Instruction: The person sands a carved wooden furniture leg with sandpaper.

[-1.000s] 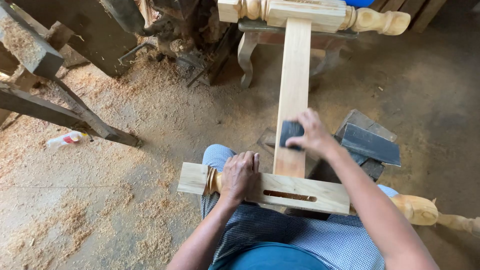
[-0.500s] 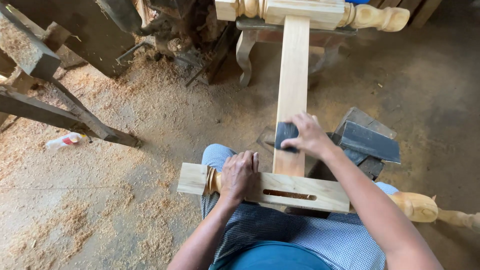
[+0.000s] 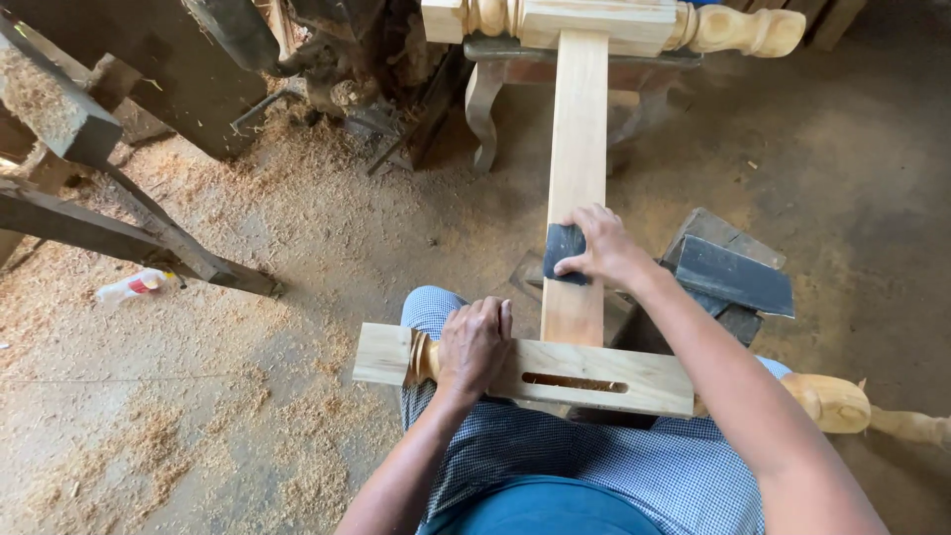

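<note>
Wood under the right grip: pale, unfinished rail (image 3: pixel 578 149), running away from the person between two turned posts.
Right grip: right hand (image 3: pixel 601 248) lies flat, fingers spread, pressing a dark sanding pad (image 3: pixel 564 252) onto the rail's near end; clamped down on it rather than wrapped round it.
Left grip: left hand (image 3: pixel 474 345) is curled over the near post (image 3: pixel 525 369), palm down, just beside its turned collar; it grasps the post and steadies it across the lap.
Where the work lies: near post rests on the person's thighs, its open mortise slot (image 3: pixel 575 381) facing up; the rail meets it at a right angle just above that slot.
Far end: rail joins the far post (image 3: pixel 614 22), which sits on a dark metal stand (image 3: pixel 487 84).
Step in hand, by my reading: smoothing the rail's top face close to the joint.
Next move calls for: even pressure along the grain, with the left hand holding the frame from rocking.
Round about: sawdust floor (image 3: pixel 248 258), dark block (image 3: pixel 731 272) to the right, small plastic bottle (image 3: pixel 134 286) to the left.
</note>
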